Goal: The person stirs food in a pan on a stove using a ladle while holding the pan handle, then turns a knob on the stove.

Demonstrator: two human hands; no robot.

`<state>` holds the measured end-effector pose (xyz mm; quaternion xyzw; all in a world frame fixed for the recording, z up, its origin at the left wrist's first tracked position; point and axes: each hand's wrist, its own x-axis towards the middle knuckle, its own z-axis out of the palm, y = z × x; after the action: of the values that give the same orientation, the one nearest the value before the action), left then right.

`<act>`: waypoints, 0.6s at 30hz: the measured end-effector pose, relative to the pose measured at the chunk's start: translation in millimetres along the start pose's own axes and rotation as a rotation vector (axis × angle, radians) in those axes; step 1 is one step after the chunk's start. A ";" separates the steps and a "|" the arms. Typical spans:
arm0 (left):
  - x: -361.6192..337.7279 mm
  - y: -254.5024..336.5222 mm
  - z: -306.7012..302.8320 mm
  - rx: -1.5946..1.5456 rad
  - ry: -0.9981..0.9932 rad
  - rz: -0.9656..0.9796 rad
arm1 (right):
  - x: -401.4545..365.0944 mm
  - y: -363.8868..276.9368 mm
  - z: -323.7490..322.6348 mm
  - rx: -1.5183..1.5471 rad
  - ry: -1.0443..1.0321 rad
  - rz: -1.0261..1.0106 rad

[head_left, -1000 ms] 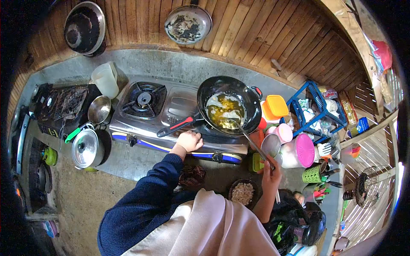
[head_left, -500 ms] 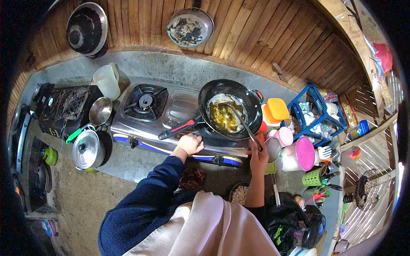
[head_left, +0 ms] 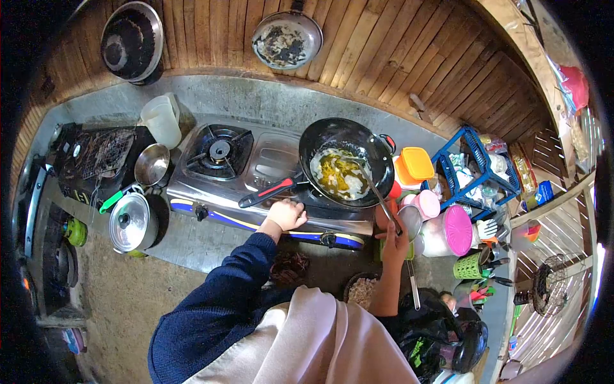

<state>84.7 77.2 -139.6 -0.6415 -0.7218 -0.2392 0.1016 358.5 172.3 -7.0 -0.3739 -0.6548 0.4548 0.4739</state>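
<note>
A black wok [head_left: 323, 137] sits on the right burner of a steel two-burner gas stove [head_left: 272, 163]. Inside it lies a yellow and white mixture [head_left: 342, 173] that looks like egg in oil. My right hand [head_left: 393, 242] grips the handle of a metal spatula [head_left: 382, 203], whose head dips into the mixture and is hidden there. My left hand [head_left: 288, 215] is closed in a loose fist at the stove's front edge, just below the wok's black and red handle [head_left: 270, 192]. Whether its fingers hold anything cannot be seen.
Right of the wok stand an orange container [head_left: 417, 164], a pink-lidded tub [head_left: 456, 232] and a blue rack [head_left: 476, 169]. A strainer [head_left: 411, 221] lies close to my right hand. At left are a lidded pot [head_left: 129, 224], a small saucepan [head_left: 152, 164] and a grill [head_left: 96, 160].
My right hand has moved slightly right and down with the spatula. The egg-like mixture has shifted and looks more gathered. My left hand stays in place.
</note>
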 end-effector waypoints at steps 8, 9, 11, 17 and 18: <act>1.2 3.1 -7.4 0.018 -0.052 -0.011 | -29.5 -24.9 -43.4 -0.110 -0.001 -0.010; 1.1 2.3 -5.9 0.009 -0.038 -0.009 | -32.2 -26.8 -49.0 -0.148 0.002 -0.036; 0.7 1.8 -4.8 0.000 -0.024 -0.007 | -38.8 -36.4 -57.2 -0.187 0.005 -0.061; 0.8 2.3 -5.0 0.004 0.000 0.001 | -53.3 -57.4 -80.5 -0.205 -0.006 0.019; 0.9 2.2 -4.2 0.006 0.001 -0.002 | -55.2 -62.1 -82.4 -0.179 0.003 0.005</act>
<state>86.0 76.1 -135.1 -0.6402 -0.7232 -0.2376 0.1033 449.1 122.4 47.8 -0.4173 -0.6912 0.3951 0.4383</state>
